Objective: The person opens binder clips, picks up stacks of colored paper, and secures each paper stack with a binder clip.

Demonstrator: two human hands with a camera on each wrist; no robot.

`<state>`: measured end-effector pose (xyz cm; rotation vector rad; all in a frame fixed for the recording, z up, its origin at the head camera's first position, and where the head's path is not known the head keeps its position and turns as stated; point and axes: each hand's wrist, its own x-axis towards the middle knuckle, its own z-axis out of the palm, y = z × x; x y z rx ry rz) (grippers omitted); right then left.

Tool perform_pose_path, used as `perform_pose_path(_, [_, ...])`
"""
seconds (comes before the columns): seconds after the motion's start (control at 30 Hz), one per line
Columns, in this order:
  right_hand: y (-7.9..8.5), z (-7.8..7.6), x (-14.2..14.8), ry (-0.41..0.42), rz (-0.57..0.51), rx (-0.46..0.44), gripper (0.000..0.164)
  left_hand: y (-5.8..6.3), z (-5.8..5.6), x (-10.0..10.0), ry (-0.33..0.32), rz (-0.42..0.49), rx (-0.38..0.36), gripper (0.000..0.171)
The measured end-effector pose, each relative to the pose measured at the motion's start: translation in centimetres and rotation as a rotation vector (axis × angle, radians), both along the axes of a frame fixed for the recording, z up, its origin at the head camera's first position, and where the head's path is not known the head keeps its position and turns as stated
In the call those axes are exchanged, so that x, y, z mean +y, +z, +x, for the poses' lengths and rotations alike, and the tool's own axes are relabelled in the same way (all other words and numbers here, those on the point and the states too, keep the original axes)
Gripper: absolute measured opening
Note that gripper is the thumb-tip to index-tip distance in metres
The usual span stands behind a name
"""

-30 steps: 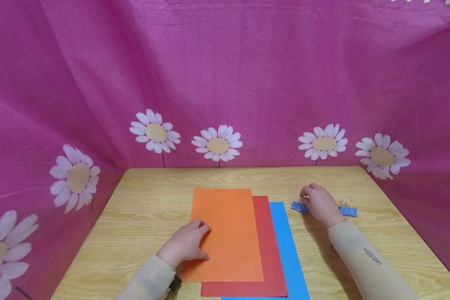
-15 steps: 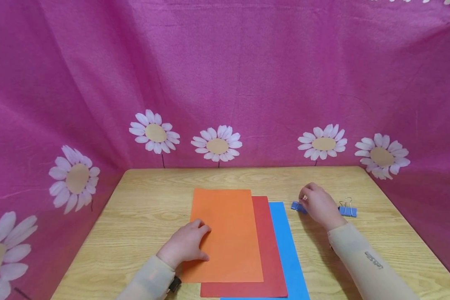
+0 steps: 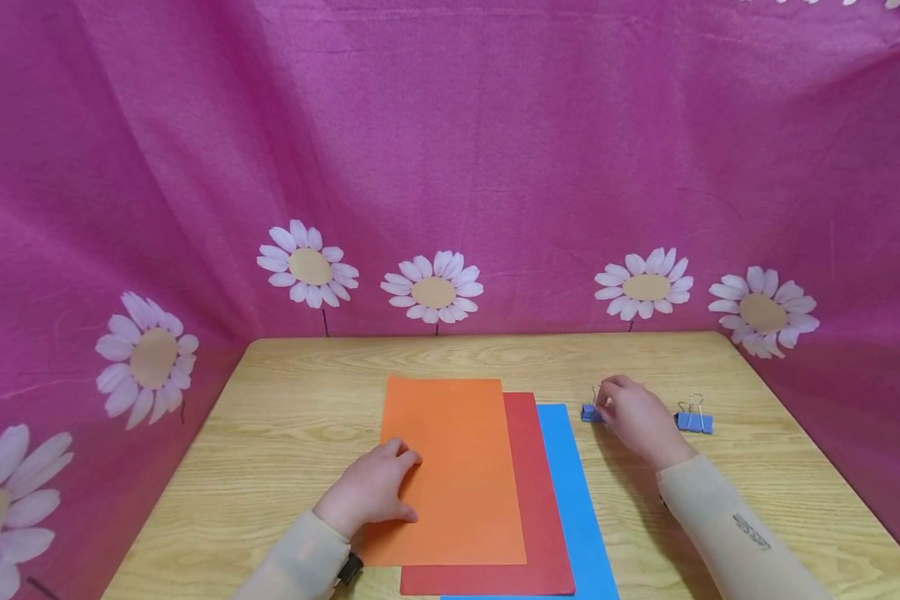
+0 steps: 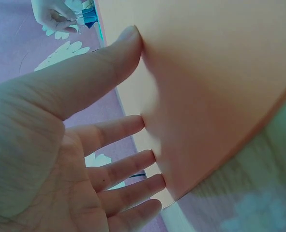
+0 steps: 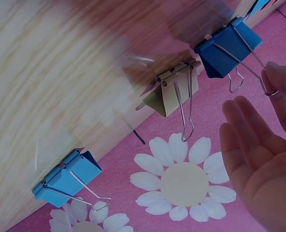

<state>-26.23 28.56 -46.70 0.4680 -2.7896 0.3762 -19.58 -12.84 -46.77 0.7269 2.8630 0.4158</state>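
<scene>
Head: left hand (image 3: 375, 483), loosely spread, touches orange sheet (image 3: 457, 467) near left edge, lower centre; wood strip (image 3: 611, 483) separates blue sheet (image 3: 577, 508), right hand (image 3: 639, 421). Left wrist: fingertips (image 4: 146, 157) meet orange sheet. Right wrist: right hand pinches blue clip (image 5: 221, 63), upper right.

Magenta cloth (image 3: 480, 150) on three sides, printed white daisies (image 3: 433, 292); wood-grain table (image 3: 292, 400).
</scene>
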Motion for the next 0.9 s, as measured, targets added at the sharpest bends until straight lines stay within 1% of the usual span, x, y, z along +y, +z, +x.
perform_pose_path(0.2, [-0.1,0.4,0.0,0.008,0.007,-0.003,0.01,-0.2,0.0,0.0,0.001,0.006,0.001,0.069])
perform_pose_path(0.4, [0.1,0.8,-0.1,0.017,0.011,-0.01,0.011,-0.2,-0.1,0.0,0.0,0.007,-0.004,0.07])
perform_pose_path(0.57, [-0.1,1.0,0.0,0.044,0.019,0.011,0.015,-0.3,-0.1,0.0,0.003,0.005,-0.008,0.07])
perform_pose_path(0.7, [-0.3,1.1,0.0,0.051,0.035,0.025,0.014,-0.4,-0.1,-0.1,0.002,0.004,-0.004,0.07])
perform_pose_path(0.9, [-0.1,1.4,0.0,0.048,0.025,-0.009,0.014,-0.3,-0.1,-0.1,0.002,-0.002,-0.008,0.07])
